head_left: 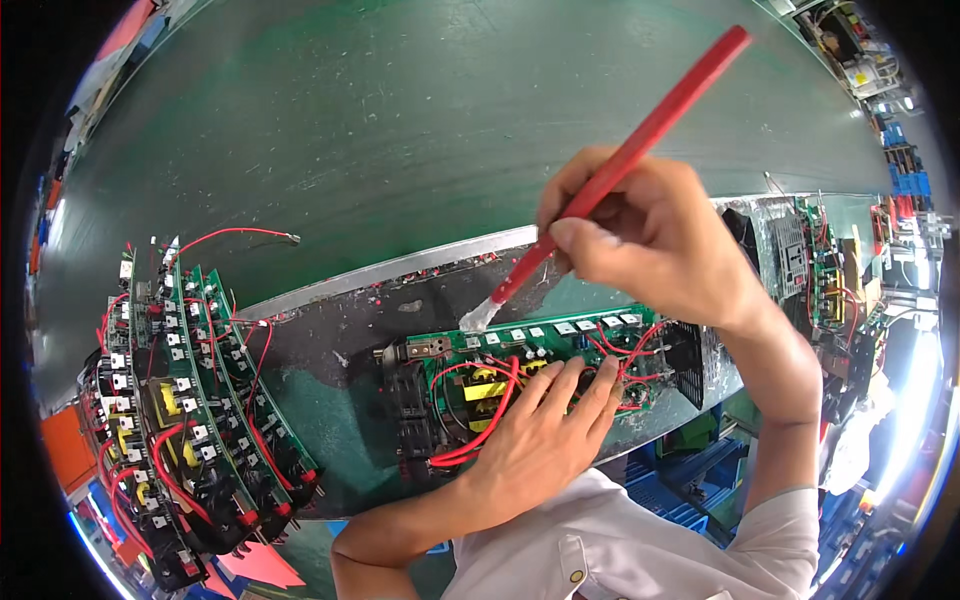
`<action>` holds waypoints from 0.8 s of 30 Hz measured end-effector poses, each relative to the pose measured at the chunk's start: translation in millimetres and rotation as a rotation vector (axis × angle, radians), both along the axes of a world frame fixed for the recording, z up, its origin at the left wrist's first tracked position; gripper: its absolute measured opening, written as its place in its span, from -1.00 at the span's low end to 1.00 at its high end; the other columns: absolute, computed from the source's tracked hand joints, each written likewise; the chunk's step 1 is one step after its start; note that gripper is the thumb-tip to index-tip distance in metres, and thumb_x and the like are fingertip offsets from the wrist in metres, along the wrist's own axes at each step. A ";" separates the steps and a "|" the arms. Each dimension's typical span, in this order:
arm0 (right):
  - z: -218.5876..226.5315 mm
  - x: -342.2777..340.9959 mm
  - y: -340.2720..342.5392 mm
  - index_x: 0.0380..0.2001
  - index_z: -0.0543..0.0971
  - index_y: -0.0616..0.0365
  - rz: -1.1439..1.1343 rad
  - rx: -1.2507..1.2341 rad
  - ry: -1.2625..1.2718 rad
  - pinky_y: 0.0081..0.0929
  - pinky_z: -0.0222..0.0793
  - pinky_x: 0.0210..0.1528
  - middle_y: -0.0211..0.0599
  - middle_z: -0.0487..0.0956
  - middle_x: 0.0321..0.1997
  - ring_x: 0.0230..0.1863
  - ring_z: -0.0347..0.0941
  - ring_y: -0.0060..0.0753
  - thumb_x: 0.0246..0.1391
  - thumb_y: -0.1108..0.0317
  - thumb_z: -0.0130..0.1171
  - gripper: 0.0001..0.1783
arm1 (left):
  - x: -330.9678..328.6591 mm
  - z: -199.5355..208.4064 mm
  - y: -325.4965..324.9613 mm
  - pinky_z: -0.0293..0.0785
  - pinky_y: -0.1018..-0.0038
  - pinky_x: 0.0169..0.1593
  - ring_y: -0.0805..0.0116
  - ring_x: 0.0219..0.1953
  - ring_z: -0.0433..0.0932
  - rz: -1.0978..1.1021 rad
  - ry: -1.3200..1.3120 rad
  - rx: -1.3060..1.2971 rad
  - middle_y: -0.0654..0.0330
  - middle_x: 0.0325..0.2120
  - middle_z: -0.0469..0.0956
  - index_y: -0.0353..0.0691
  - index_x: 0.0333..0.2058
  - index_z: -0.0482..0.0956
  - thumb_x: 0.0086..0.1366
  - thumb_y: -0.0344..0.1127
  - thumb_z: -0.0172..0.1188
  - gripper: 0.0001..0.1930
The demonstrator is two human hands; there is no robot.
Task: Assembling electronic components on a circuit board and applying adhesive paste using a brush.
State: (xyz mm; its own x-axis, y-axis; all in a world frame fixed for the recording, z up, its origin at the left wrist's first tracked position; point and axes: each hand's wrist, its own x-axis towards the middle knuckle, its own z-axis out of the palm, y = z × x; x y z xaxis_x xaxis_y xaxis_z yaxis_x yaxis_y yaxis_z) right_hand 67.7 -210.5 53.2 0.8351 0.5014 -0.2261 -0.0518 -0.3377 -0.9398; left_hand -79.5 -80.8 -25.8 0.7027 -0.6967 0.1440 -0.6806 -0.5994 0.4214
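Observation:
A red-handled brush (640, 145) slants through my right hand (640, 230), pinched between thumb and fingers. Its tip, coated in whitish paste (478, 317), touches or hovers just over the far edge of a green circuit board (460, 345); I cannot tell which. Along that edge runs a row of small components with pale faces (535, 331). My left hand (545, 425) lies over the board's near side, fingers stretched out and slightly apart. Beside it are yellow-wrapped transformers (485, 392) and red wires (505, 415). Black end pieces flank the board; my left hand hides part of its middle.
Several similar boards with red wires (190, 400) stand in a row at the left. More boards (830, 270) sit at the far right. A metal strip (400, 268) edges the dark, stained work area. Blue crates (680, 490) show below the bench edge.

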 end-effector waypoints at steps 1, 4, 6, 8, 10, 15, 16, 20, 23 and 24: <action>-3.6 -3.1 1.8 -0.31 0.51 0.35 0.017 0.016 0.009 -0.69 0.41 -0.31 -0.40 0.53 -0.40 -0.39 0.47 -0.67 0.04 0.50 0.11 -0.86 | 0.0 0.3 0.5 0.34 0.23 0.11 0.13 0.05 0.41 -0.002 0.003 -0.006 0.10 0.12 0.38 -0.24 0.03 0.47 0.19 -0.28 0.10 -0.59; -3.1 -10.8 0.7 -0.29 0.51 0.33 -0.028 0.113 -0.009 -0.66 0.43 -0.31 -0.38 0.55 -0.40 -0.40 0.49 -0.63 0.09 0.46 0.14 -0.85 | -0.9 -1.4 -1.2 0.35 0.24 0.08 0.13 0.04 0.41 -0.011 -0.014 -0.008 0.12 0.10 0.40 -0.22 0.03 0.47 0.21 -0.24 0.11 -0.59; 1.4 -11.3 -7.4 -0.26 0.51 0.32 -0.120 0.227 -0.045 -0.64 0.45 -0.31 -0.35 0.56 -0.40 -0.39 0.52 -0.60 0.14 0.42 0.17 -0.83 | -0.7 1.2 -1.6 0.36 0.24 0.05 0.14 0.03 0.41 -0.011 -0.029 0.007 0.14 0.09 0.41 -0.19 0.03 0.48 0.21 -0.22 0.13 -0.59; 2.5 -13.9 -23.5 -0.23 0.50 0.32 -0.243 0.263 -0.187 -0.64 0.46 -0.34 -0.31 0.57 -0.41 -0.40 0.54 -0.55 0.16 0.39 0.19 -0.79 | 0.0 -3.1 -3.9 0.35 0.21 0.06 0.15 0.02 0.41 -0.014 -0.064 -0.011 0.17 0.08 0.42 -0.18 0.02 0.49 0.18 -0.20 0.17 -0.58; 9.8 -27.3 -45.6 -0.24 0.50 0.32 -0.399 0.354 -0.223 -0.63 0.45 -0.34 -0.26 0.58 -0.40 -0.39 0.55 -0.52 0.17 0.40 0.18 -0.81 | -2.8 -0.7 -4.6 0.35 0.19 0.08 0.15 0.02 0.41 0.002 -0.064 -0.047 0.18 0.08 0.43 -0.14 0.01 0.50 0.14 -0.21 0.22 -0.57; 19.6 -98.2 -120.0 -0.22 0.45 0.25 -0.634 0.597 -0.335 -0.50 0.46 -0.27 -0.20 0.55 -0.31 -0.27 0.52 -0.43 0.23 0.39 0.05 -0.85 | -5.1 4.0 -7.2 0.37 0.18 0.08 0.13 0.02 0.43 -0.011 -0.107 -0.017 0.14 0.05 0.45 -0.15 0.00 0.52 0.08 -0.20 0.27 -0.53; 19.4 -118.2 -136.4 -0.22 0.45 0.24 -0.674 0.611 -0.352 -0.48 0.45 -0.25 -0.20 0.54 -0.28 -0.24 0.50 -0.44 0.25 0.38 0.03 -0.85 | -5.1 1.7 -9.5 0.38 0.19 0.07 0.15 -0.01 0.45 -0.011 -0.127 -0.033 0.17 0.04 0.46 -0.14 0.01 0.51 0.05 -0.19 0.30 -0.50; 7.4 -183.9 -172.3 -0.19 0.45 0.21 -0.827 0.636 -0.384 -0.56 0.41 -0.27 -0.23 0.54 -0.28 -0.31 0.46 -0.50 0.25 0.34 0.03 -0.83 | -9.8 -4.1 -12.6 0.41 0.22 0.00 0.19 -0.04 0.49 0.009 -0.211 -0.057 0.21 0.00 0.50 -0.10 -0.03 0.55 0.05 -0.20 0.33 -0.55; -12.1 -218.3 -184.1 -0.18 0.46 0.23 -0.873 0.662 -0.355 -0.59 0.41 -0.31 -0.26 0.55 -0.31 -0.35 0.49 -0.49 0.26 0.32 0.03 -0.81 | -4.5 -1.0 -15.4 0.44 0.24 -0.07 0.20 -0.09 0.52 0.036 -0.276 -0.043 0.19 -0.05 0.53 -0.12 -0.08 0.57 0.05 -0.21 0.34 -0.58; -16.1 -228.2 -185.1 -0.20 0.47 0.25 -0.904 0.641 -0.338 -0.62 0.42 -0.34 -0.27 0.56 -0.34 -0.38 0.51 -0.49 0.27 0.32 0.03 -0.80 | -1.3 -0.2 -16.6 0.45 0.25 -0.08 0.19 -0.11 0.53 0.062 -0.310 -0.054 0.18 -0.07 0.53 -0.13 -0.08 0.58 0.06 -0.21 0.33 -0.59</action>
State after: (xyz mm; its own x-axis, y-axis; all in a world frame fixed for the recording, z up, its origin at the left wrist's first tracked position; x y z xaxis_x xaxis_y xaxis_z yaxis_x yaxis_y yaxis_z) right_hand -160.5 -395.6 37.1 0.9167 -0.3674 0.1570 0.2556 0.2373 -0.9372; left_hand -80.7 -97.3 -26.1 0.6607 -0.6391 0.3937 -0.7442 -0.6263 0.2322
